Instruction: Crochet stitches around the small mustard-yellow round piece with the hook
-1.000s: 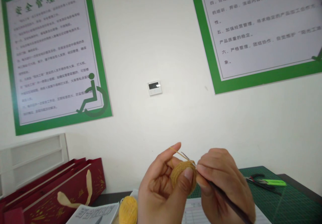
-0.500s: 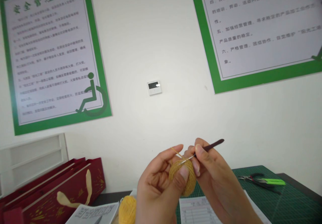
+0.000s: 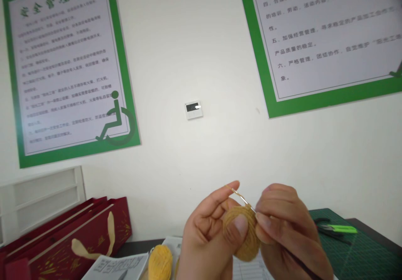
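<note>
My left hand point(image 3: 209, 240) pinches a round, mustard-yellow crocheted piece point(image 3: 241, 234) between thumb and fingers, with a strand of yellow yarn point(image 3: 240, 195) running over the raised index finger. My right hand point(image 3: 290, 229) holds a dark-handled crochet hook point(image 3: 303, 265), whose thin metal shaft point(image 3: 246, 201) reaches up to the top edge of the piece, beside the strand. Below my left hand, a yellow yarn ball point(image 3: 160, 263) lies on printed papers, with its lower part out of frame.
A green cutting mat point(image 3: 361, 250) holds green-handled snips point(image 3: 337, 229) at right. Red paper bags point(image 3: 78, 234) lean against a white rack point(image 3: 40, 200) at left. A printed sheet point(image 3: 116, 267) and a ruled form point(image 3: 248, 269) lie below. Green-framed posters point(image 3: 63, 70) hang on the wall.
The hook's handle has swung from pointing up and right to pointing down and right. Both hands and the crocheted piece have shifted slightly right.
</note>
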{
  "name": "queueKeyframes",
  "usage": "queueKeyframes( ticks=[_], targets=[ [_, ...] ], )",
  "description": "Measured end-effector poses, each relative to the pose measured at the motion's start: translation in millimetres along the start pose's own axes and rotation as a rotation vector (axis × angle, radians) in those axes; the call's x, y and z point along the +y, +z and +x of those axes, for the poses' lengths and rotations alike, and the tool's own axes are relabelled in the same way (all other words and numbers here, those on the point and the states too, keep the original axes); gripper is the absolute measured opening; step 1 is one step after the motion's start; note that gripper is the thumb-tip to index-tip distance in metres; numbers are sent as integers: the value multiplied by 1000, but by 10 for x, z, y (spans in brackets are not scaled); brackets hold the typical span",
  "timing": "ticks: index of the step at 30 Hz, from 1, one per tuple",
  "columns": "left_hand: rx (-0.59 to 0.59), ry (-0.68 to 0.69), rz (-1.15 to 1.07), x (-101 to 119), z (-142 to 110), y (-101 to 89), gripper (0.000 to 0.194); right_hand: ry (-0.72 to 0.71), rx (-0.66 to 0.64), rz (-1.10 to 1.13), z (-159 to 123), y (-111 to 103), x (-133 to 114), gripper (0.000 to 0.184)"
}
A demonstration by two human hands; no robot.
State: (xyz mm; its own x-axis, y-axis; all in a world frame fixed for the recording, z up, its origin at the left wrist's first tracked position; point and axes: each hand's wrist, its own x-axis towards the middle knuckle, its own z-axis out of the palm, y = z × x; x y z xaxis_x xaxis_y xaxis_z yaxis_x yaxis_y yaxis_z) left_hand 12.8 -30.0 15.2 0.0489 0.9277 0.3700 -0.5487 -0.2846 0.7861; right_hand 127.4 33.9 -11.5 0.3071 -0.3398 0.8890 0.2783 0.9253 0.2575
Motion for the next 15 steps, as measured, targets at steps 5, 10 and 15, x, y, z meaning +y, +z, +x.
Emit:
queueKeyframes(
  ticks=[5,10,15],
  targets=[
    [-99,-150,-33,100,7,-86,44,419,107,453,13,142,-85,8],
    [-65,-189,-45,166,-33,-113,31,801,123,674,98,95,-133,20],
    [-27,57,83,102,6,-45,27,1153,-52,918,133,96,-100,31]
  ],
)
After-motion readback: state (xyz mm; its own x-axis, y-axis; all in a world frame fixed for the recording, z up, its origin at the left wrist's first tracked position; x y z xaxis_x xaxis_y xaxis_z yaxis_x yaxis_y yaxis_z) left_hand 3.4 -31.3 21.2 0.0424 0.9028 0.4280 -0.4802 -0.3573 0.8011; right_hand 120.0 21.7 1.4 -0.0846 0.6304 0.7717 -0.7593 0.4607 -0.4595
